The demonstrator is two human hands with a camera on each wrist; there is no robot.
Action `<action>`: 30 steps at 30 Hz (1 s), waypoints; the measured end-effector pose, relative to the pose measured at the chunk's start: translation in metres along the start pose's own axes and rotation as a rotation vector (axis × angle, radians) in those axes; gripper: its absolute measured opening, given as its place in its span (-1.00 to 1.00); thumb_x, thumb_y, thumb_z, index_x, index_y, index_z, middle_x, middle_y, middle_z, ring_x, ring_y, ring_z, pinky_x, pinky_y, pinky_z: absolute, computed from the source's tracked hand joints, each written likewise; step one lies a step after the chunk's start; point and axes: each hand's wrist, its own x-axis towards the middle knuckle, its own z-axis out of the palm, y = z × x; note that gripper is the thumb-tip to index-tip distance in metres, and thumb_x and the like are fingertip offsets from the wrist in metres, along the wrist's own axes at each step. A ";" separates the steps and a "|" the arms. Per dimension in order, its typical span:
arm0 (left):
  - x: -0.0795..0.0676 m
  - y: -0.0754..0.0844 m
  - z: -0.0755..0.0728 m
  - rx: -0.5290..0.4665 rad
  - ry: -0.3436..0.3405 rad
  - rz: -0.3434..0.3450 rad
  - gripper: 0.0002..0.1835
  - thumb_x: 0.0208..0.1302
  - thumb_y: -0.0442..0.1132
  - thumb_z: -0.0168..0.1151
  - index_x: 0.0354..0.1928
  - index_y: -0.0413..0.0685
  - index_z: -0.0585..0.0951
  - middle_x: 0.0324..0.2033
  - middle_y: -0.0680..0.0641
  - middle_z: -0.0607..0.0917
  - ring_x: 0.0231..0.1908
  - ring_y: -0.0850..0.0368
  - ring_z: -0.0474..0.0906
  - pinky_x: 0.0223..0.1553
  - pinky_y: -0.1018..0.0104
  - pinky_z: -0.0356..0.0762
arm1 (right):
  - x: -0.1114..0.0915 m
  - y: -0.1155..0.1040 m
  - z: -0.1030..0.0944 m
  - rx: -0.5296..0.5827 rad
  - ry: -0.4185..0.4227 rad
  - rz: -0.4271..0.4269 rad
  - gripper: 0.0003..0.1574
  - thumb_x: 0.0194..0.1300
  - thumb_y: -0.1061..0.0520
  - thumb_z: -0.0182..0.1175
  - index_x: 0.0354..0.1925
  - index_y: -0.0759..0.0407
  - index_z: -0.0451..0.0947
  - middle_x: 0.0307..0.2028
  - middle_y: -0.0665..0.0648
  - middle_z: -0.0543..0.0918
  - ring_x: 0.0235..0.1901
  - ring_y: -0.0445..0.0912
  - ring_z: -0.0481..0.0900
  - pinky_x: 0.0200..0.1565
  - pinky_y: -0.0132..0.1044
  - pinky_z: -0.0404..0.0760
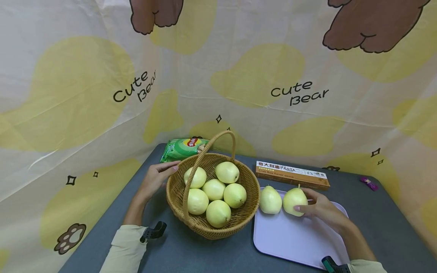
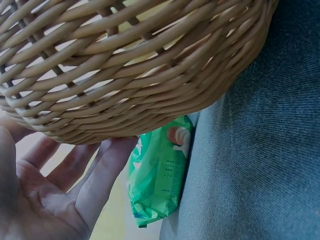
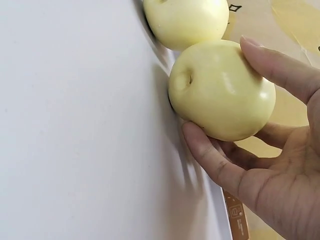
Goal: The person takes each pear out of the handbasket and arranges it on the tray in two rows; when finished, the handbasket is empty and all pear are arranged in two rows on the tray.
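A round wicker basket (image 1: 218, 234) with a tall handle stands upright, with several yellow-green pears (image 1: 214, 189) inside. My left hand (image 1: 155, 180) is at the basket's left side. In the left wrist view, its nearly straight fingers (image 2: 102, 172) touch the woven wall from outside. Over the lilac tray (image 1: 290, 242), my right hand (image 1: 321, 208) holds a pear (image 1: 294, 201) between thumb and fingers. The right wrist view has this pear (image 3: 222, 92) right at the pale tray surface, with a second pear (image 3: 187, 20) close beside it. That second pear (image 1: 271, 200) stands stem up near the basket.
Behind the basket lies a green snack bag (image 1: 181, 149). A pasta box (image 1: 291, 175) lies along the tray's far edge. At the table's far right corner is a small purple wrapped item (image 1: 368, 183). A printed cloth (image 1: 246, 68) hangs behind the grey table (image 1: 191, 254).
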 end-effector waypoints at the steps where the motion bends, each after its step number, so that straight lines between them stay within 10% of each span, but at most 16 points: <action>1: 0.000 0.000 0.000 0.001 0.000 0.000 -0.49 0.54 0.04 0.31 0.39 -0.01 0.65 0.36 -0.26 0.61 0.16 -0.18 0.69 -0.07 0.00 0.80 | -0.001 0.001 0.000 -0.015 0.009 -0.004 0.17 0.33 -0.03 0.47 0.63 0.32 0.07 0.22 0.39 0.54 0.01 0.07 0.61 -0.04 -0.13 0.67; 30: 0.000 0.001 0.000 0.007 0.009 0.012 -0.50 0.54 0.02 0.31 0.38 -0.02 0.65 0.34 -0.26 0.62 0.13 -0.17 0.71 -0.08 -0.02 0.79 | -0.007 0.007 -0.002 -0.026 0.013 -0.044 0.10 0.32 0.00 0.48 0.62 0.26 0.18 0.35 0.37 0.47 0.15 0.10 0.60 0.01 -0.17 0.65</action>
